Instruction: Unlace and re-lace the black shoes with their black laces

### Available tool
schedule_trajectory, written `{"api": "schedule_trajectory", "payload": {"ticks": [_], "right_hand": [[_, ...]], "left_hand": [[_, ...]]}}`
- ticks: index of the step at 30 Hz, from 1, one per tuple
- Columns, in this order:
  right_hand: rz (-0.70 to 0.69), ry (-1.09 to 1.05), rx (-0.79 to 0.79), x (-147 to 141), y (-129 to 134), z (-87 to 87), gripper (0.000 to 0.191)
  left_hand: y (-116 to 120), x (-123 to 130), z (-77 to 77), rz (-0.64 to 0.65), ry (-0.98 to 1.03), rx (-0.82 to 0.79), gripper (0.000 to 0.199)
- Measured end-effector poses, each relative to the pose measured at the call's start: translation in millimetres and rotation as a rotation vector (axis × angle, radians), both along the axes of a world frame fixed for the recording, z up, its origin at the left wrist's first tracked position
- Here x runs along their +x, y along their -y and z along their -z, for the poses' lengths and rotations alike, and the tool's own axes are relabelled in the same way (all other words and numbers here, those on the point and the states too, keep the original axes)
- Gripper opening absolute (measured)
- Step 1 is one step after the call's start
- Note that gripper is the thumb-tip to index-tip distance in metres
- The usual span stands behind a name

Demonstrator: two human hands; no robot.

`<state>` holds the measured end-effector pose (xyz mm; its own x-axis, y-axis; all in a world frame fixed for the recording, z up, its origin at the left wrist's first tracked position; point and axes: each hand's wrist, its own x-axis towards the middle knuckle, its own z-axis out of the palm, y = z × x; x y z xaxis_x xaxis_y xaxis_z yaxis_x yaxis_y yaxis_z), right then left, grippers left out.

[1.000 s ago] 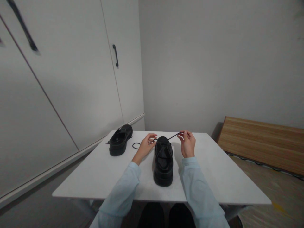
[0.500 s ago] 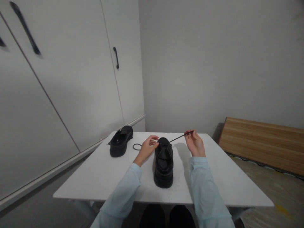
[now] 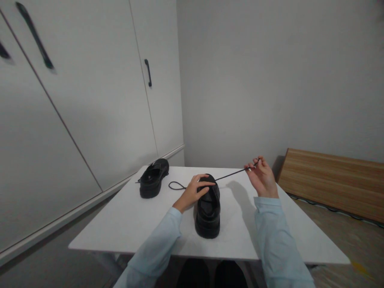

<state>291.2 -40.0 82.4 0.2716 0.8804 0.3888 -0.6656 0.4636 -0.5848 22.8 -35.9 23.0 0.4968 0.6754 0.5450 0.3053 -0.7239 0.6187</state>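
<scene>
A black shoe stands on the white table, its heel toward me. My left hand lies over the front part of this shoe with its fingers spread, and nothing shows gripped in it. To the right, my right hand is raised above the table, its fingers pinching a thin black shoelace. The lace runs taut from the shoe to those fingers. A loop of black lace rests on the table left of my left hand. The second black shoe stands at the back left.
The white table has its front edge close to my body. White cabinets with dark handles rise at the left, and a grey wall stands behind. A wooden panel is on the right.
My right hand has moved right and slightly up, and more lace stretches from the shoe. My left hand has shifted right onto the shoe's front, its fingers now reaching across it.
</scene>
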Motion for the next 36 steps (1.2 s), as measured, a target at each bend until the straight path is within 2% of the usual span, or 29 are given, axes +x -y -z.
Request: {"api": "schedule_trajectory", "payload": {"ticks": [5, 10, 13, 16, 19, 26, 30, 36], "right_hand": [[-0.001, 0.054, 0.043, 4, 0, 9.3, 0.016], [0.066, -0.005, -0.01, 15, -7, 28.8, 0.018], [0.129, -0.006, -0.038, 16, -9, 34.2, 0.023], [0.211, 0.129, -0.067, 10, -9, 36.2, 0.027], [0.24, 0.362, -0.098, -1, -9, 38.5, 0.026], [0.153, 0.866, -0.099, -24, -4, 38.9, 0.024], [0.056, 0.93, -0.116, -36, -1, 37.5, 0.026], [-0.017, 0.968, -0.104, -47, -5, 48.8, 0.03]], "left_hand": [[-1, 2, 0.4, -0.038, -0.039, 0.035, 0.024], [-4, 4, 2.3, -0.061, -0.035, 0.051, 0.019], [-4, 5, 2.7, -0.065, -0.034, 0.053, 0.017], [-4, 5, 2.1, -0.061, -0.034, 0.05, 0.016], [-4, 4, 1.3, -0.057, -0.025, 0.045, 0.016], [-6, 5, 3.0, -0.062, -0.026, 0.048, 0.017], [-7, 6, 4.0, -0.056, -0.024, 0.052, 0.017], [-5, 7, 1.3, -0.06, -0.012, 0.045, 0.016]]}}
